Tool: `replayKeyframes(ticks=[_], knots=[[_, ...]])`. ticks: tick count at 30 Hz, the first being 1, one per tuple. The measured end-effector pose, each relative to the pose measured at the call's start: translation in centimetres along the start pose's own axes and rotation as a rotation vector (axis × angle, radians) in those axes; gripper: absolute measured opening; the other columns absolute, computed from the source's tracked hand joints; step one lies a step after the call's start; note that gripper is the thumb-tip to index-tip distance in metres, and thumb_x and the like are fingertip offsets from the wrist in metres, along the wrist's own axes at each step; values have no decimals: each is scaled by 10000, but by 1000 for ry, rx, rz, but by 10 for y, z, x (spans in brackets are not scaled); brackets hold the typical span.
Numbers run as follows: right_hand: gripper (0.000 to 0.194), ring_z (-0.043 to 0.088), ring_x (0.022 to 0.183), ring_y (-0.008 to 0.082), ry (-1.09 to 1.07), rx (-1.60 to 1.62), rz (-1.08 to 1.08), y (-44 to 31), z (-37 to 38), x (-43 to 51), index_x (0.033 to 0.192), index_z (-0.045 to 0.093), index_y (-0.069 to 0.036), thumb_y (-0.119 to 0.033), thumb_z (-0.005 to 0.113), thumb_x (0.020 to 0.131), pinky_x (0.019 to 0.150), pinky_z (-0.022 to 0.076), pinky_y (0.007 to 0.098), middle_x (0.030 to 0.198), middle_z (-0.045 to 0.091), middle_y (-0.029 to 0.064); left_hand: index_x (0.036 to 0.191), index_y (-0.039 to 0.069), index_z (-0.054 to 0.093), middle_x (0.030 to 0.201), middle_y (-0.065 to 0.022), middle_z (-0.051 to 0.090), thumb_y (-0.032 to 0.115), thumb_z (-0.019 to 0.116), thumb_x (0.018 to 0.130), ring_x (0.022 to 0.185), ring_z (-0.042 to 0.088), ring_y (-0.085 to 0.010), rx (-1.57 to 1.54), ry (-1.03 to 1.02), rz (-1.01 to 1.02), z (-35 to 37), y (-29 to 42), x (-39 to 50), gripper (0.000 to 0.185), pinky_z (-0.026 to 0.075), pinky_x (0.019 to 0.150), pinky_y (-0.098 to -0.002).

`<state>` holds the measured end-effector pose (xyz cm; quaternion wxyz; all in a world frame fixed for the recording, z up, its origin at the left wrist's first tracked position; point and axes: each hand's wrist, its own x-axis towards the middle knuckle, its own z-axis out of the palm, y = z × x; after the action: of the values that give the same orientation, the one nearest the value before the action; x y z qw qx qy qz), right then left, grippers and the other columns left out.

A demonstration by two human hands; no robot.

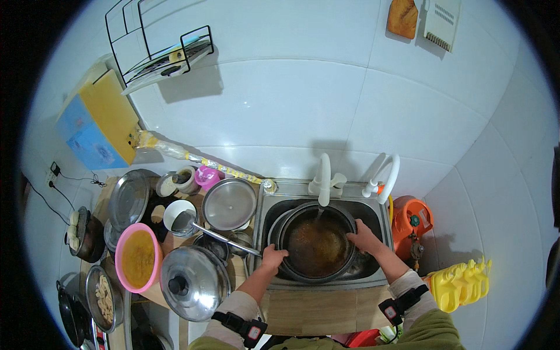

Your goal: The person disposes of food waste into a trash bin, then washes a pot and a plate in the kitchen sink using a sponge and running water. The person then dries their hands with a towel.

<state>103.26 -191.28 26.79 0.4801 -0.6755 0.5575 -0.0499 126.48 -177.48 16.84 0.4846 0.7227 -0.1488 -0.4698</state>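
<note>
A large dark pot (317,245) holding brownish liquid stands in the stainless steel sink (372,280). My left hand (274,258) grips its left rim, and my right hand (362,236) holds the rim on the opposite side. Water seems to run from the white faucet (324,179) into the pot. Part of another round vessel (274,232) shows behind the pot's left side. A ladle (223,238) rests across a white bowl (175,212), its handle end close to my left hand.
Left of the sink are a metal lid (192,280), a pink basin (120,273) of yellowish liquid, a round metal lid or pan (229,203) and a metal bowl (91,302) with pale food pieces. An orange gas cylinder (402,214) and yellow plastic containers (459,284) stand right.
</note>
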Motion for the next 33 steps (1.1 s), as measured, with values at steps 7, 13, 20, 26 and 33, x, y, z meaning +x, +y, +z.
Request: replayKeyframes(ticks=[7, 13, 20, 26, 33], knots=[[381, 565, 669, 230, 71, 145, -275, 44, 24, 41, 1067, 427, -6, -157, 583, 754, 534, 460, 349, 884, 544, 146, 800, -17, 535, 769, -62, 568, -49, 514, 635, 668, 519, -154, -348, -66, 250, -9, 25, -7, 169, 417, 628, -263], [319, 489, 566, 135, 28, 242, -131, 42, 44, 53, 961, 502, -34, -297, 553, 787, 436, 394, 286, 736, 524, 51, 941, -14, 549, 803, -19, 563, -86, 476, 617, 667, 510, -116, -470, -23, 421, -13, 46, -13, 340, 412, 609, -226], [422, 552, 776, 214, -79, 241, 69, 28, 54, 62, 1042, 504, -7, -356, 496, 804, 600, 463, 372, 898, 564, 139, 973, 3, 558, 759, -9, 563, -135, 444, 588, 604, 492, -98, -598, -109, 350, -15, 65, -26, 425, 387, 535, -196], [428, 545, 871, 258, -59, 137, 7, 27, 65, 76, 1052, 496, 10, -351, 452, 826, 674, 453, 382, 1004, 539, 168, 951, 6, 574, 757, -13, 572, -147, 436, 564, 598, 504, -99, -622, -89, 329, -20, 66, -26, 439, 390, 522, -192], [359, 559, 805, 250, 93, 143, -214, 19, 66, 86, 933, 552, 13, -322, 472, 835, 689, 443, 333, 844, 584, 134, 939, -4, 581, 735, -5, 575, -147, 431, 535, 574, 505, -97, -603, -85, 381, -29, 68, -31, 453, 386, 513, -188]])
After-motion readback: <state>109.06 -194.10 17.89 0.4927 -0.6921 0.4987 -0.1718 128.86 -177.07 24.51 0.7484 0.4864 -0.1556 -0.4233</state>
